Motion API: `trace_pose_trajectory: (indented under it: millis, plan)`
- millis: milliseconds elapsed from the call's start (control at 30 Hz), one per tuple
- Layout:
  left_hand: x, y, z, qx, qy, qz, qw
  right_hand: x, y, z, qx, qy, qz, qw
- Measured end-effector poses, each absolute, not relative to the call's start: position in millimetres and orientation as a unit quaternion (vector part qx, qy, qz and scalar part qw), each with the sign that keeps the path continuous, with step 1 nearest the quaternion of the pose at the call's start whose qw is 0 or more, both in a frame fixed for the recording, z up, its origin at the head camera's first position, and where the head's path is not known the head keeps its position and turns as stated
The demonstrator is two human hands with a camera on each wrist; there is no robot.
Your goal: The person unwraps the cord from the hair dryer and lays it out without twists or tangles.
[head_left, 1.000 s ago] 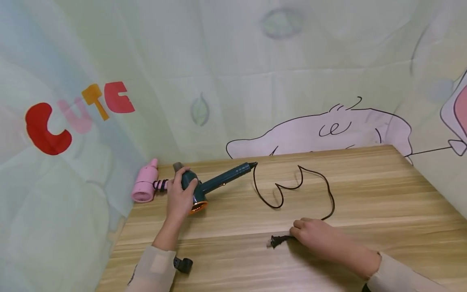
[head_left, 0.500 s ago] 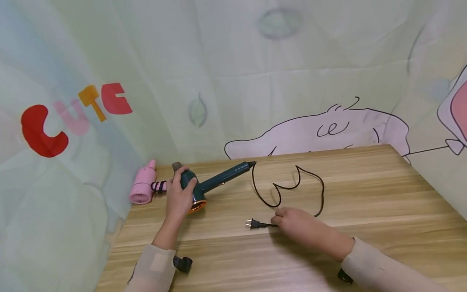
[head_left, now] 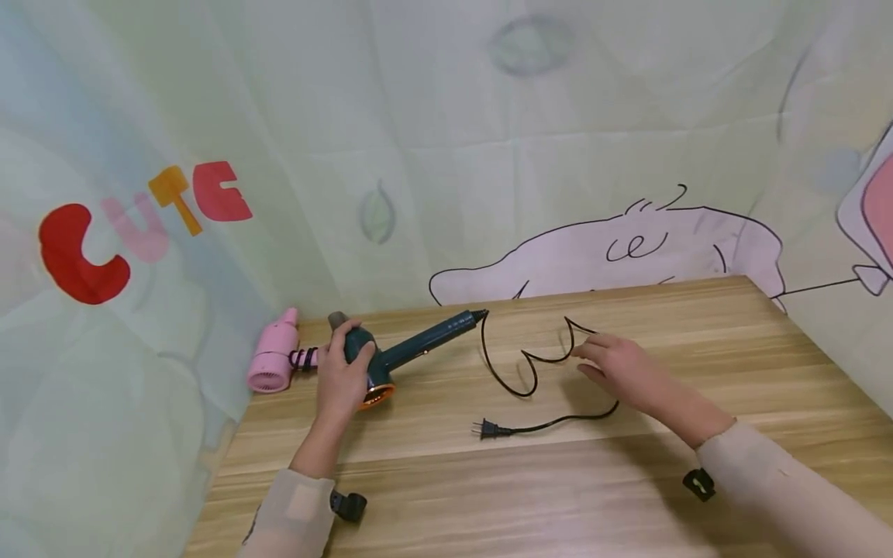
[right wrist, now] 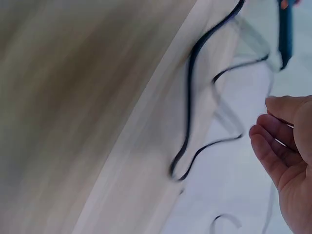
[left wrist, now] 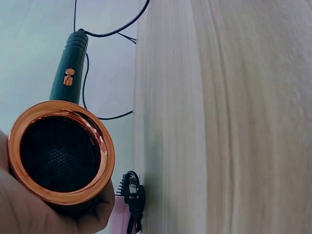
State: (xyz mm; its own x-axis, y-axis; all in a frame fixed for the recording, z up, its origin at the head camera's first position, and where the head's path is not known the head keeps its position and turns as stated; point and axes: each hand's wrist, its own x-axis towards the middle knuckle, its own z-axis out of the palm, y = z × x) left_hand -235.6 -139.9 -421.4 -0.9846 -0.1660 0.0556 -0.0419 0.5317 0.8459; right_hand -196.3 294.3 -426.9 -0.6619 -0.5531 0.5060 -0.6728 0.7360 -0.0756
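Observation:
My left hand [head_left: 342,380] grips the barrel of a dark green hair dryer [head_left: 425,341], thumb on the near side. Its handle points right and away. In the left wrist view, the dryer's copper-rimmed round end [left wrist: 109,156] faces the camera, with fingers wrapped behind it. From the handle tip a black power cord [head_left: 572,418] runs in loose bends to a two-prong plug [head_left: 491,429], pointing left on the table. My right hand [head_left: 624,372] hovers over the cord's right-hand bends, fingers relaxed and slightly bent. In the right wrist view nothing shows between the fingertips [right wrist: 258,131].
A pink hair dryer [head_left: 274,356] stands at the table's back left, its black cord [head_left: 305,358] wound round the handle. A printed curtain [head_left: 391,93] hangs behind the wooden table [head_left: 502,504]. Black wrist straps with cameras show at both sleeves.
My right hand has moved the plug left and back, let it go on the table, and shifted right and away over the cord. The left hand keeps its hold on the green hair dryer.

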Motion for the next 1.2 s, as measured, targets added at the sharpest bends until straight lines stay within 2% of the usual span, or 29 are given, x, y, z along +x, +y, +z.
trace_pose_trajectory:
  millis: [200,500,767,1200]
  plan:
    - [-234,-142,-420,0.063,-0.875,-0.476,0.06,-220,319,-429,0.272,-0.94,0.107,0.178]
    - [-234,-141,-422,0.065,-0.875,-0.477,0.058,-248,330,-438,0.204,-0.97,0.085,0.099]
    - [-236,-142,-421,0.066,-0.875,-0.477,0.059,-270,324,-449,0.213,-0.969,0.039,0.12]
    - [-238,-148,-421,0.066,-0.874,-0.476,0.067,-278,328,-455,0.156,-0.981,0.029,0.115]
